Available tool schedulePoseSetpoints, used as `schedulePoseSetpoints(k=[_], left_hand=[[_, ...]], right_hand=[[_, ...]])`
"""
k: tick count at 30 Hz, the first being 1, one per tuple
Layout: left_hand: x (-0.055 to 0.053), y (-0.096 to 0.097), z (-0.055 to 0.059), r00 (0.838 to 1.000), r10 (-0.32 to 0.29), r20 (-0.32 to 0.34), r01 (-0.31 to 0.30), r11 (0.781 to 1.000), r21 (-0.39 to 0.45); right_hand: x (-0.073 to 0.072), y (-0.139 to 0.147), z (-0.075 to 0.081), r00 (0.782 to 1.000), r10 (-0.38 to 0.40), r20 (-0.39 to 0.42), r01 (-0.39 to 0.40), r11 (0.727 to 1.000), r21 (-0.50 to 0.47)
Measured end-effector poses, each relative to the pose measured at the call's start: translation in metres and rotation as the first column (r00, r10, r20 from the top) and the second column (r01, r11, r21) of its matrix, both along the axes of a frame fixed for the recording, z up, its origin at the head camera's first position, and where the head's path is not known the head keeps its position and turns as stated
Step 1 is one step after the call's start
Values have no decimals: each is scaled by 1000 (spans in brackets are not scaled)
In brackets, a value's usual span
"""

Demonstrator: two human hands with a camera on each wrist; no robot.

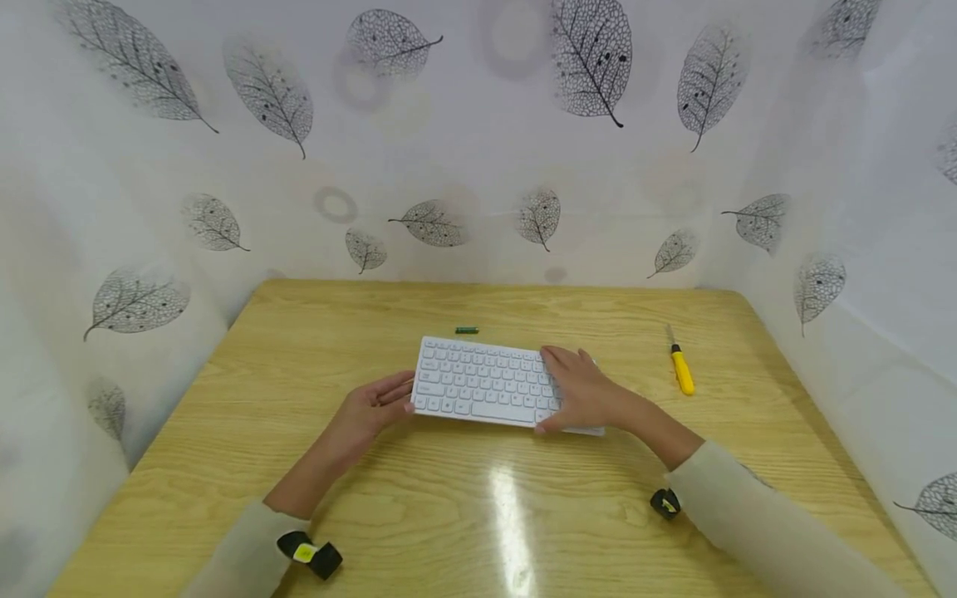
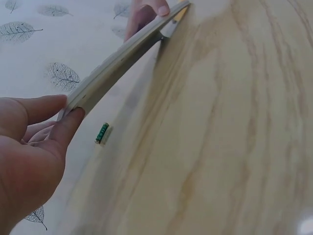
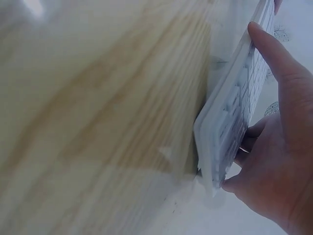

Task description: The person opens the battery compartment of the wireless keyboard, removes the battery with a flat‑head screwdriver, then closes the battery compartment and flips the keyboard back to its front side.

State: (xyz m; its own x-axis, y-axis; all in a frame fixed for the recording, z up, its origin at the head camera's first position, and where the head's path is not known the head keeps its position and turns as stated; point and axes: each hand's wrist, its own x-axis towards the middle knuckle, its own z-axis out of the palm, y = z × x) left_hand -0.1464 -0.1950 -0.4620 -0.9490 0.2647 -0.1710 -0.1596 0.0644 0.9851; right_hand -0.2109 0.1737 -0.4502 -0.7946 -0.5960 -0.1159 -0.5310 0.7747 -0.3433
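A white keyboard (image 1: 482,378) is held between both hands, keys facing up, over the middle of the table. Its left end is pinched by my left hand (image 1: 364,419), thumb on one side and fingers on the other. In the left wrist view that end of the keyboard (image 2: 117,63) is raised off the wood and slopes down toward the far end. My right hand (image 1: 586,392) grips across the right part, thumb at the near edge and fingers at the far edge. In the right wrist view the right hand (image 3: 279,161) covers some keys.
A small green battery (image 1: 467,330) lies just beyond the keyboard. To the right rests a screwdriver (image 1: 682,371) with a yellow handle, its tip pointing away. The wooden table (image 1: 419,515) is bordered by white leaf-patterned cloth (image 1: 478,166) at the back and sides.
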Motion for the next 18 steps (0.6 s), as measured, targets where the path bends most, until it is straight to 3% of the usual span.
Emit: schedulePoseSetpoints(k=[10,18], left_hand=[[2,-2,-9,998,3,60,2,997,-80],[6,-8,-15,998,-19,56,28,988,-150]], right_hand=[[2,13,-3,1000,-25,6,25,1000,5],[-2,9,-11,1000,-1,-4,2,1000,31]])
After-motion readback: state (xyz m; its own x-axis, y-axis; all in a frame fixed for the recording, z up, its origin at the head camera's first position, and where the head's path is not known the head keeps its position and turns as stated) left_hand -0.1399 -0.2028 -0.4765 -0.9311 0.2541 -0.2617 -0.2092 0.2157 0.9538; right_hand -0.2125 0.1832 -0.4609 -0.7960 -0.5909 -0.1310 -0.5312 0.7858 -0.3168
